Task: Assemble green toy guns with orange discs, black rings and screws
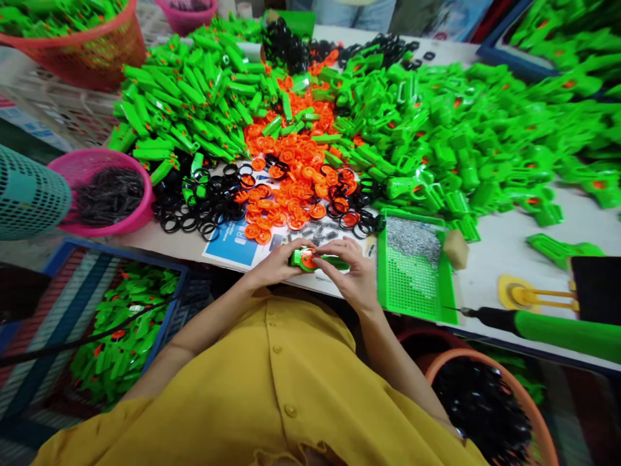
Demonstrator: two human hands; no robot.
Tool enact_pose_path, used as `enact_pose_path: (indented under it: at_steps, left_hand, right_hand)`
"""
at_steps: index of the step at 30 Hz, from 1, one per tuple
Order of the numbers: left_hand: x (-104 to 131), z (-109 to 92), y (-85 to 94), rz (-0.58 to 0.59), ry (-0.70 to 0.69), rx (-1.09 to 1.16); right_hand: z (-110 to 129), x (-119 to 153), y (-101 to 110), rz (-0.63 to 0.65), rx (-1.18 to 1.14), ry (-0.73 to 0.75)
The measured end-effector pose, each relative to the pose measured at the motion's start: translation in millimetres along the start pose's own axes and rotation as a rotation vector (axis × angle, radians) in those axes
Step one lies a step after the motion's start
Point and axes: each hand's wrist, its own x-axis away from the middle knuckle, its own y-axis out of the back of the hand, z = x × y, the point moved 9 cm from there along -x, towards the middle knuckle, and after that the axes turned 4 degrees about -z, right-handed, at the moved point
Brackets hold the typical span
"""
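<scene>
Close to my body, at the table's front edge, my left hand (279, 264) grips a green plastic toy part (296, 258) with an orange disc (307, 259) set in its end. My right hand (353, 268) pinches at that orange disc with thumb and forefinger; whether a small piece sits between those fingertips is too small to tell. Just beyond my hands lies a heap of loose orange discs (295, 175). Black rings (209, 230) are scattered to its left, and small dark pieces (323, 231) lie on the printed paper below it.
Green toy bodies (436, 142) pile high at right, slim green parts (194, 84) at left. A green tray (417, 291) holds small metal pieces beside a screwdriver (524, 320). A pink basket (148, 200) of dark parts stands left; an orange bucket (533, 414) sits below right.
</scene>
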Motion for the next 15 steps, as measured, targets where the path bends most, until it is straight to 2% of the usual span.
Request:
enact_pose_path:
  at_steps: [4,15]
  left_hand:
    - [0,3,0.4,0.0,0.019,-0.042]
    - [-3,9,-5.6,-0.01,0.005,0.011]
  right_hand:
    - [4,0,-1,0.059,0.096,0.036]
    - [14,-1,0,0.002,0.15,0.283]
